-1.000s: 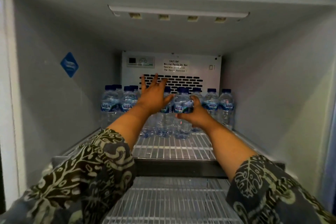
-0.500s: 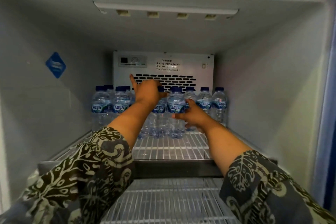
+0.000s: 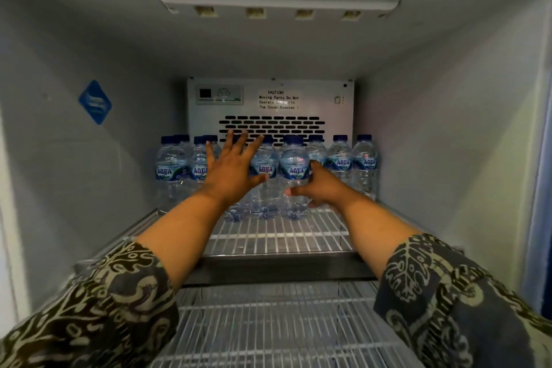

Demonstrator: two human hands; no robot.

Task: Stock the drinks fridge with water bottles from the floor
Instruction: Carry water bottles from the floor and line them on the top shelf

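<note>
Fridge (image 3: 448,128): the shelf (image 3: 277,236) has water bottles (image 3: 340,163) lined along its back edge. Left hand (image 3: 231,170) just went from curled to flat, fingers spread against them. Right hand (image 3: 324,188) fingers still wrap the front bottle (image 3: 294,164), so I'd guess it's nearly placed.

Plastic, wire and cloth
Glossy clear-plastic water bottles (image 3: 340,164); pale wire shelf (image 3: 277,236), probably coated metal; matt, smooth fridge walls (image 3: 433,128); patterned cloth sleeves (image 3: 113,308).
</note>
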